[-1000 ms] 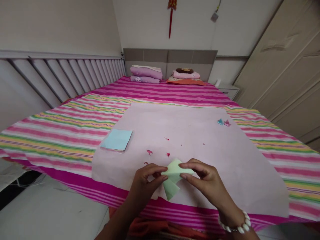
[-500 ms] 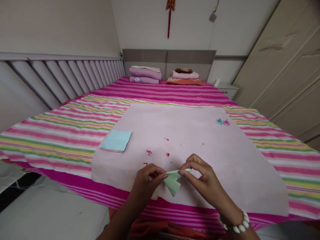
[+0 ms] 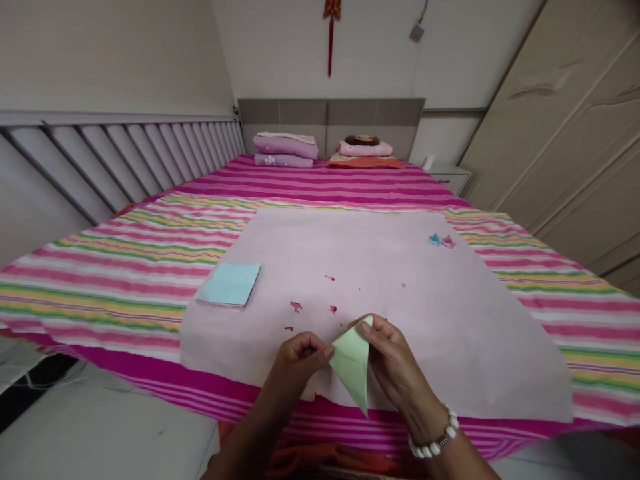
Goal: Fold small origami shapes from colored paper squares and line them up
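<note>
A folded piece of light green paper (image 3: 353, 365) is held up between my two hands, one pointed corner hanging down near the bed's front edge. My left hand (image 3: 301, 359) pinches its left corner between thumb and fingertips. At its upper right, my right hand (image 3: 387, 353) grips it with the thumb in front and the fingers mostly hidden behind. Beneath lies a large pale pink sheet (image 3: 450, 333). To the left sits a stack of square paper with light blue on top (image 3: 231, 284). At the far right are a small blue folded paper piece (image 3: 435, 239) and a pink one (image 3: 449, 242).
Several small red scraps or marks (image 3: 296, 307) dot the pale sheet. The bed has a striped cover (image 3: 125, 267); folded purple bedding (image 3: 285, 147) and a pink-orange pile (image 3: 365, 155) rest by the headboard. A slatted rail (image 3: 150, 157) runs along the left.
The green paper has turned, so a broader triangular face shows. My right hand has rotated and shifted slightly left, its thumb now on the paper's upper corner. My left hand keeps its pinch.
</note>
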A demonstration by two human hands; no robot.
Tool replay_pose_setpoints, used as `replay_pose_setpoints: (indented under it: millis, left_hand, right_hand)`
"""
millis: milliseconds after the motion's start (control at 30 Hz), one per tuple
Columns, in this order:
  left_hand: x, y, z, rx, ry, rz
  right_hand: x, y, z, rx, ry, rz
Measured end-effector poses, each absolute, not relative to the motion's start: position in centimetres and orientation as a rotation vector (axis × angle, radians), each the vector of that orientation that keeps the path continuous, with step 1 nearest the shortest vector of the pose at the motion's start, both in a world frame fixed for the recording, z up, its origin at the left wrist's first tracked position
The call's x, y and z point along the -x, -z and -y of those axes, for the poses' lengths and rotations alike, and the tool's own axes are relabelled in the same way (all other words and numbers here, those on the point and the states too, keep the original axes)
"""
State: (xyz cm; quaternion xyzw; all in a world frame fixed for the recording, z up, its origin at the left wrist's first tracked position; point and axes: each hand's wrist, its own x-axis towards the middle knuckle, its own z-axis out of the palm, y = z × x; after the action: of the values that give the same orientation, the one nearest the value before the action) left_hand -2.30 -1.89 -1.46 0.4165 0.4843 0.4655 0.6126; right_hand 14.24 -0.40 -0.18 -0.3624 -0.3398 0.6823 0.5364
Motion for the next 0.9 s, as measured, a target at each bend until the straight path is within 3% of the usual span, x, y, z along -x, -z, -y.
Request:
replay_pose_setpoints:
  millis: [167,800,900]
  left_hand:
    - [1.9,2.2,2.0,-0.981,-1.135,-1.111]
    - [1.5,2.0,2.7,-1.113,-1.108,-1.097]
    - [1.6,2.2,2.6,-1.076,-1.134,-1.121]
  right_hand:
    - [-13.7,0.3,0.8,0.901,-1.746,0.828]
    - [-13.8,-1.0,-0.4,1.010,-1.493,0.824]
    - [-14.0,-1.1,-0.5,0.940,-1.576,0.813]
